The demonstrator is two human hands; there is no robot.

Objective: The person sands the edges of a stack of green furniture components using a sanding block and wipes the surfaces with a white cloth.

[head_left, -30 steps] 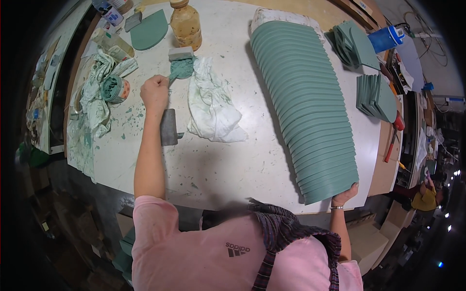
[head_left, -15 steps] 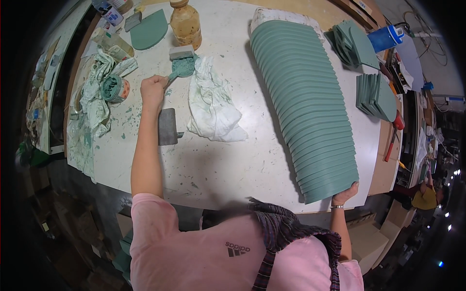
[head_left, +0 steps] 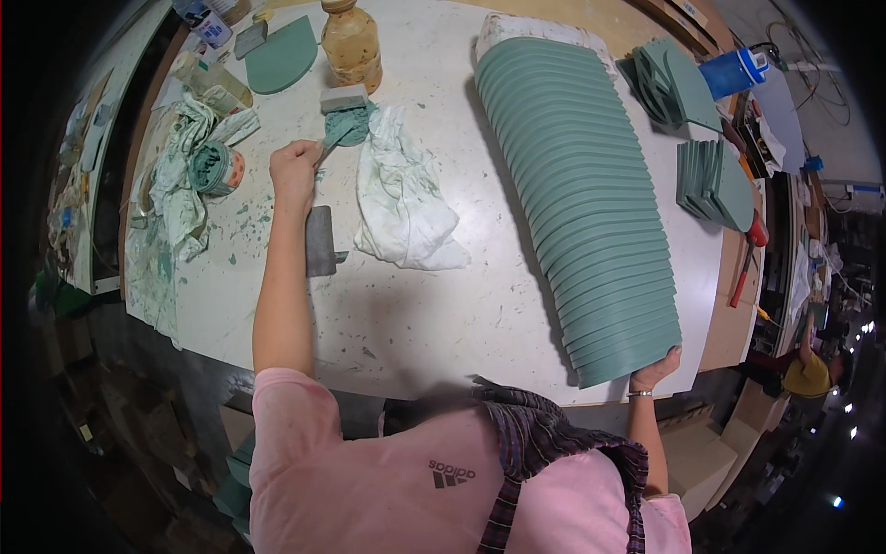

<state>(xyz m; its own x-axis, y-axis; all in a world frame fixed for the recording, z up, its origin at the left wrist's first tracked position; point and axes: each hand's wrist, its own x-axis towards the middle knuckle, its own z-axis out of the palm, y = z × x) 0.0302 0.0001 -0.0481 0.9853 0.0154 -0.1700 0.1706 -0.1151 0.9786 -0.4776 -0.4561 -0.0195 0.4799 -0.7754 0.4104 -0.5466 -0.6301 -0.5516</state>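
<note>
Smudged tabletop (head_left: 498, 314); left fingers (head_left: 305, 151) grip thin tool (head_left: 334, 144)

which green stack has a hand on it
The long overlapping row, with the right hand at its near corner. The upper small stack and lower small stack, farther right, have none.
</note>
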